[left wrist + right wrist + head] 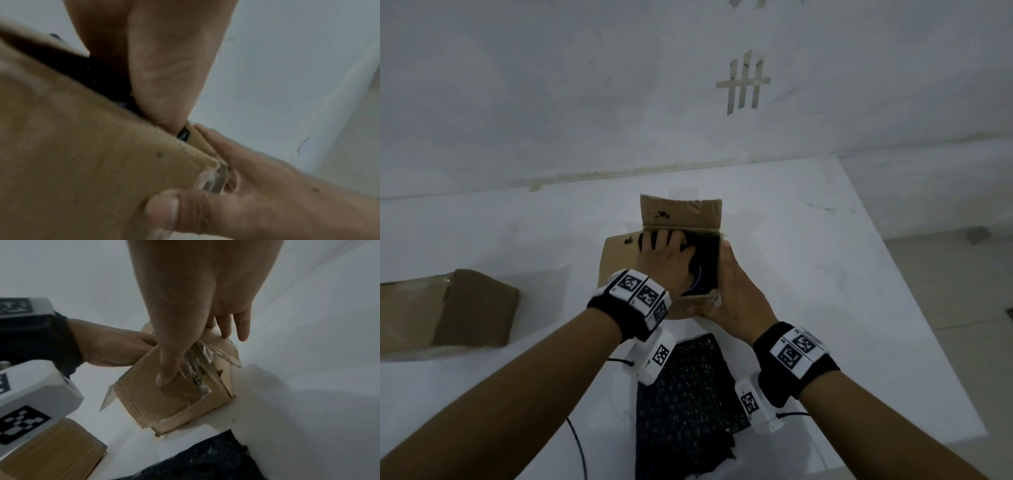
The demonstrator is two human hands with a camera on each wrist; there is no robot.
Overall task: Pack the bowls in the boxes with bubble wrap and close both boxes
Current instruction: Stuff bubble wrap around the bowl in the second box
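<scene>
An open cardboard box (681,212) stands in the middle of the white table, its back flap upright. My left hand (664,253) is inside it, fingers spread and pressing down on dark bubble wrap (705,267), where a thin blue arc shows. Whether a bowl lies under the wrap I cannot tell. My right hand (726,291) grips the box's near right corner, thumb on the front wall (164,399) and fingers along the right side flap. The left wrist view shows the box wall (82,146), the left palm (164,65) over the dark wrap (102,78), and the right thumb (162,211).
A second cardboard box (448,308), shut, lies at the left of the table (825,274). A loose sheet of black bubble wrap (681,394) lies at the near edge between my forearms. A white wall stands close behind the table.
</scene>
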